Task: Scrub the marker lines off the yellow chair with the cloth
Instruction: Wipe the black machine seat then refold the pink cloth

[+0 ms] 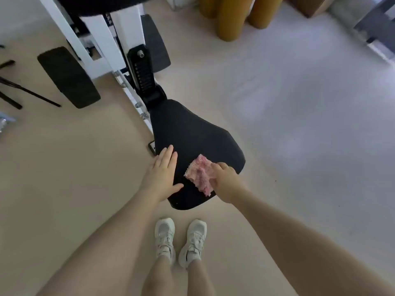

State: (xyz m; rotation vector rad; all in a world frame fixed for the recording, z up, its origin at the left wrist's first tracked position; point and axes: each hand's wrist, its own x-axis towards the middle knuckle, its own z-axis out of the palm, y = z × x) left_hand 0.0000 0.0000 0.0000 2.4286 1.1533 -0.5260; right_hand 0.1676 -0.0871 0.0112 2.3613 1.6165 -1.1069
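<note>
Right hand [224, 181] fingers clamp pink cloth [201, 175] on black seat [192, 133], long axis running upper-left to lower-right; left hand [162, 174] flat, fingers together, on seat edge; yellow chair [239, 13] well apart at top.

The cloth [201, 175] is pink with paler, whitish flecks through its nap. It lies on a plain black padded seat [192, 133]. The machine's frame [100, 37] is white, its two footplates [68, 76] a matt black, and the spring column [142, 71] black too. The floor [64, 167] is pale beige, greying toward the right. The sneakers [181, 240] are white. The rounded legs [233, 16] at the top are mustard yellow.
</note>
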